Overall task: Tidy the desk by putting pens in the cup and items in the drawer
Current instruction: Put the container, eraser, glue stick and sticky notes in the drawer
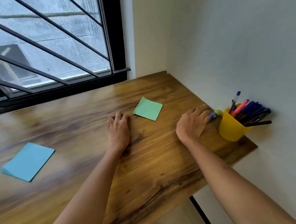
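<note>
A yellow cup (230, 129) full of several pens (248, 111) stands at the desk's right edge against the wall. Just left of it lies a small blue-and-yellow glue stick (215, 114), and the fingers of my right hand (192, 123) reach onto its near end; whether they grip it I cannot tell. My left hand (118, 129) rests palm down on the wooden desk (147, 164), holding nothing, its fingers slightly apart. A green sticky-note pad (148, 109) lies just beyond and right of it. A blue sticky-note pad (28, 161) lies far left. No drawer is in view.
A barred window (42, 45) runs along the desk's far side. White walls (235, 44) close the far right corner and the right side. The desk's right edge steps inward near the cup, with a dark frame bar (201, 213) below it.
</note>
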Demonstrator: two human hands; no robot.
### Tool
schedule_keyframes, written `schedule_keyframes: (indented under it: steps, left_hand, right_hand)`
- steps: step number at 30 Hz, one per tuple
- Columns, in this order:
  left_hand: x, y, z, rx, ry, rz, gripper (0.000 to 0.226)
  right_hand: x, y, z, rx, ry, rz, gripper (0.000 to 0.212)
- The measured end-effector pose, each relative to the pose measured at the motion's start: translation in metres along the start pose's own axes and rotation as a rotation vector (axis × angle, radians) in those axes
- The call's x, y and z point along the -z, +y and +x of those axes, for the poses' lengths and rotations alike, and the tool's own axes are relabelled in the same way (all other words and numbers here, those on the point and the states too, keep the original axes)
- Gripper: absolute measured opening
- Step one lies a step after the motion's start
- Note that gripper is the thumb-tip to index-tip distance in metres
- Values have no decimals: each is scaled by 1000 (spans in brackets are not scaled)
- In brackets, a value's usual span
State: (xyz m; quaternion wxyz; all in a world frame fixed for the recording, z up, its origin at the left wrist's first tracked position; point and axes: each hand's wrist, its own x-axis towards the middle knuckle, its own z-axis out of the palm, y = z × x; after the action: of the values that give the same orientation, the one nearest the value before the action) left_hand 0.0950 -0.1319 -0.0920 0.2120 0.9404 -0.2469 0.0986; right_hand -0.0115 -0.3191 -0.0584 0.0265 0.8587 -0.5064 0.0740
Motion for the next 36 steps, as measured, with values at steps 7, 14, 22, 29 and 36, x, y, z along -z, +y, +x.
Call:
schedule_keyframes:
  steps: [7,14,22,29,36]
  left_hand:
    - [0,-3,-10,-19,97,-157,25]
    - [11,-4,-27,143,172,-411,45]
    - [30,-20,-57,229,86,-675,48]
    - [78,-62,-106,298,33,-759,34]
    - [187,-141,-199,290,122,-584,40]
  right_hand:
    - [8,1,10,-89,-92,-41,37]
    - [17,-1,-3,-34,54,60,21]
    - [44,-13,-26,-130,-141,457,45]
    - [75,-68,-115,279,-313,857,63]
    - [110,-145,-272,303,-749,1309,54]
